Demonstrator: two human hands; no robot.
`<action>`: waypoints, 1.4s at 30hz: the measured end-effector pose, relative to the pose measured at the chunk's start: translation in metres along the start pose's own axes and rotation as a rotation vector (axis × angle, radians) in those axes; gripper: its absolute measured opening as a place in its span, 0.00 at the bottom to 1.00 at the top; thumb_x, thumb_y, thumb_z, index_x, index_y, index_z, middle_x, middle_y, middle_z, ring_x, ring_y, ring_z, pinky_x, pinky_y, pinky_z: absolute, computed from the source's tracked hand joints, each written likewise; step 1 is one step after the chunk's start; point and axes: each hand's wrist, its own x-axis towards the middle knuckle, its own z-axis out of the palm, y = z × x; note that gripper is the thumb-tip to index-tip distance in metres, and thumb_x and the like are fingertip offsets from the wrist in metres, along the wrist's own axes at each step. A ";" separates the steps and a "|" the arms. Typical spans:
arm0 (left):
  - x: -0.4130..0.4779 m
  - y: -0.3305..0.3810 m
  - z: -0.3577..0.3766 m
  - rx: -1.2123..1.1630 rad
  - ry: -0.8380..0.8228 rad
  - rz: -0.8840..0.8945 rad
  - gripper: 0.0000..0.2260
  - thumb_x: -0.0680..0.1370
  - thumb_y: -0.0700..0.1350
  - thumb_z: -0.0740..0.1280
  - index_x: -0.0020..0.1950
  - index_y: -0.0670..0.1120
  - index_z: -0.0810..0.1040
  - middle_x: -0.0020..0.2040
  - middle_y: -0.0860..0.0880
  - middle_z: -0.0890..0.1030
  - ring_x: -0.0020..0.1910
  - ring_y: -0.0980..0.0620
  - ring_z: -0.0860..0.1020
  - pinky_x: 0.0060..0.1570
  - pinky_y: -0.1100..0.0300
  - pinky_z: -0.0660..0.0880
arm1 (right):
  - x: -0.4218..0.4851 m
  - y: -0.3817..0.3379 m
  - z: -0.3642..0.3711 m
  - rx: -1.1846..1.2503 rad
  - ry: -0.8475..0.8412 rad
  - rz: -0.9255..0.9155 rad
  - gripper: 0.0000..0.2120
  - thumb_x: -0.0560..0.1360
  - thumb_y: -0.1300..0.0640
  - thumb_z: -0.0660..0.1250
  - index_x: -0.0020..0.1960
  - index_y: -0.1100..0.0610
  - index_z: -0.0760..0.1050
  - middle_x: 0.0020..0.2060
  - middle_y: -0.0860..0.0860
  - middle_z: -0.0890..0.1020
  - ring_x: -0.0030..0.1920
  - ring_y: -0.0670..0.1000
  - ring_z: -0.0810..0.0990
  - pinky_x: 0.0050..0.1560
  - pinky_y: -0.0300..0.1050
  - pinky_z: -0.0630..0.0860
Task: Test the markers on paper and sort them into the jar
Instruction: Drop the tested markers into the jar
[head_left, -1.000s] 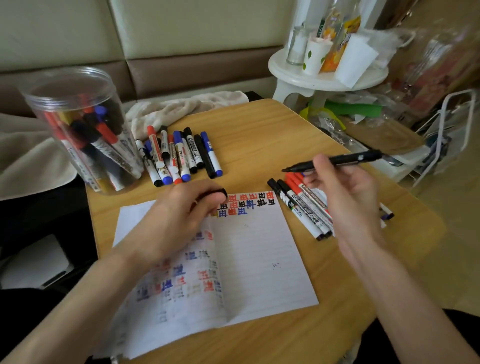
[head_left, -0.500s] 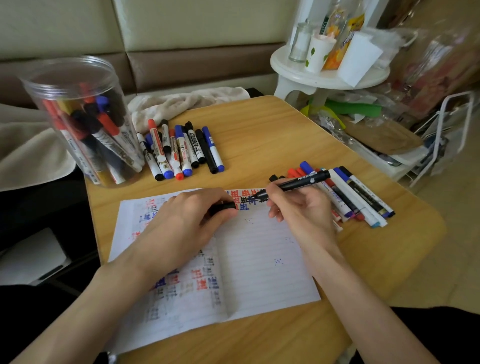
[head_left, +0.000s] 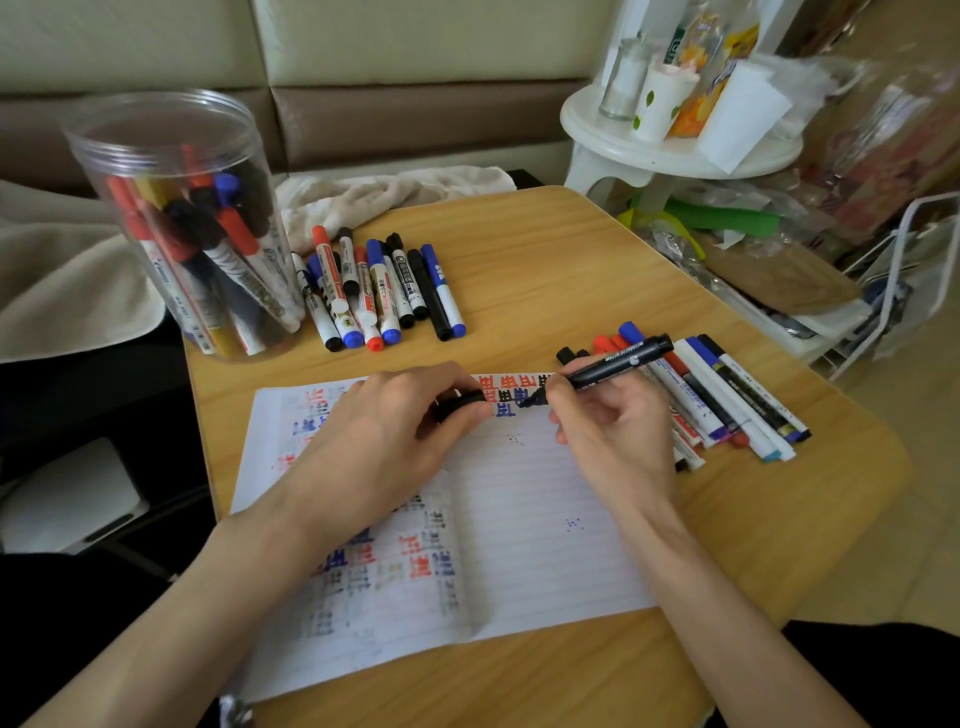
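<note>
Paper (head_left: 545, 545) reached the near edge of the surface (head_left: 545, 260), bare wood further back; right grip (head_left: 613, 441) pinched a black marker (head_left: 613, 364), left grip (head_left: 384, 441) curled round a cap (head_left: 460, 402).

A cream towel (head_left: 395, 192) is draped behind the wooden table (head_left: 545, 270), against a sofa (head_left: 415, 47). A paper cup (head_left: 662, 98) and an orange-labelled bottle (head_left: 693, 98) are crowded onto a white round stand (head_left: 587, 127). A white wire rack (head_left: 935, 270) is set at far right.

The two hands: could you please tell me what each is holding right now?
Left hand: closed on a small black marker cap.
Right hand: closed on a slim black marker, tip on white lined paper.
</note>
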 end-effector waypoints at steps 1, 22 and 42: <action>0.000 0.000 0.000 -0.001 -0.003 -0.002 0.12 0.80 0.60 0.63 0.57 0.58 0.81 0.44 0.63 0.81 0.41 0.63 0.78 0.40 0.66 0.71 | 0.000 0.000 0.000 0.002 0.004 0.002 0.04 0.76 0.60 0.75 0.51 0.55 0.83 0.38 0.50 0.87 0.38 0.51 0.85 0.45 0.49 0.83; -0.001 0.000 -0.001 0.006 0.006 -0.011 0.12 0.80 0.61 0.63 0.56 0.58 0.81 0.41 0.63 0.80 0.39 0.63 0.77 0.39 0.66 0.70 | -0.002 -0.003 -0.001 -0.035 0.016 0.007 0.03 0.77 0.60 0.75 0.49 0.53 0.83 0.37 0.50 0.87 0.39 0.52 0.85 0.46 0.54 0.85; 0.000 -0.002 0.000 0.009 0.005 -0.013 0.12 0.80 0.60 0.63 0.56 0.57 0.81 0.40 0.62 0.80 0.39 0.62 0.77 0.38 0.65 0.70 | -0.001 0.001 0.001 -0.054 -0.001 -0.003 0.03 0.75 0.58 0.75 0.48 0.52 0.84 0.36 0.50 0.86 0.38 0.53 0.85 0.42 0.51 0.83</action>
